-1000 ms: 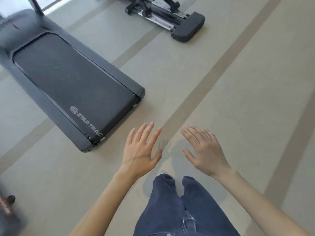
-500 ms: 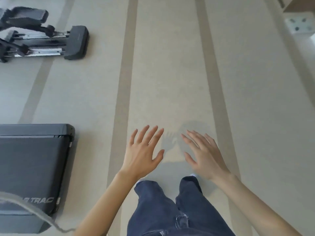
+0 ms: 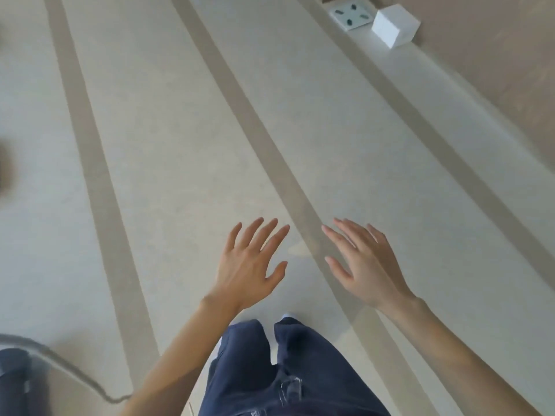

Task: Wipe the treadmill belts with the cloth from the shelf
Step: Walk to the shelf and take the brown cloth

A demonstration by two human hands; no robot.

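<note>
Recorded one floor (image 3: 180,145) crossed by three darker stripes (image 3: 99,190), one pair of dark blue trousers (image 3: 255,370), and one dark blurred treadmill corner (image 3: 13,382) at lower left beside one grey cable (image 3: 69,372). Noted two hands apart, left hand (image 3: 249,271) and right hand (image 3: 366,265), fingers spread, holding nothing. Logged one white box (image 3: 395,25) beside one flat white square (image 3: 350,16).

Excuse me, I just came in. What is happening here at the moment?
A person in dark jeans is on a pale striped floor, holding both hands out in front. The left hand and the right hand are empty, fingers straight and spread. No cloth is in view, so the wiping has not yet begun. A white box and a flat white square thing lie by the far wall.
</note>
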